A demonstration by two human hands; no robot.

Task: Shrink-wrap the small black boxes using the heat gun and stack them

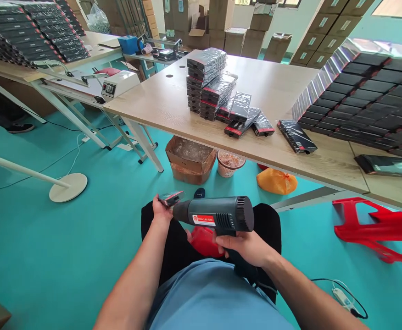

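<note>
This side of the table (146, 98), the right hand (247, 244) grips the gun (218, 216), probably heavy, by its handle. There too, the left hand (160, 211) holds a box (173, 197), likely light, stiff, slick, best taken by its edges.

So the heat gun (214, 214) is a chunky dark blue-grey one, red and white "HUA LAI SHI" label on the side, vented black cap at the back. It's roughly level over the lap, handle down in the right hand's fingers (220, 241), nozzle facing the small box (172, 197). That box is flat and dark with a bit of red, kinda shiny, held tilted in the left hand's fingers (156, 200), right near the nozzle tip.
</note>
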